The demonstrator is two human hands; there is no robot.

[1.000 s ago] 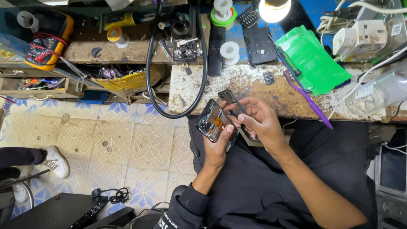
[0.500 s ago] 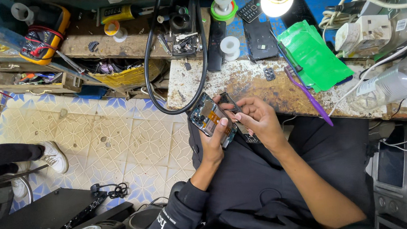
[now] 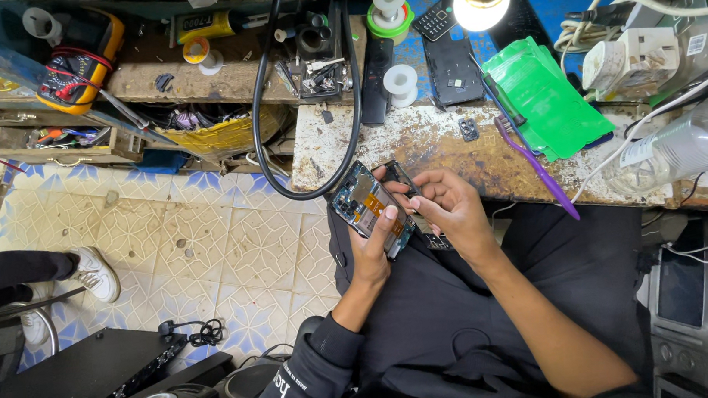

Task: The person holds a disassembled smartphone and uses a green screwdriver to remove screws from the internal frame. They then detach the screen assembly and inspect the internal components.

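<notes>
Left hand [image 3: 374, 253] is clamped round an opened phone [image 3: 370, 209], insides up, held over the lap just off the tabletop's [image 3: 418, 145] near edge. Right hand [image 3: 448, 207] has fingertips pinched together on a dark strip-like part [image 3: 411, 202] at the phone's right side; looks like the part-lifting stage, and the next move calls for a fine, steady pull. A green pouch [image 3: 545, 103] lies flat toward the right. A white-labelled clear bottle [image 3: 695, 144] lies on its side at the right edge.
</notes>
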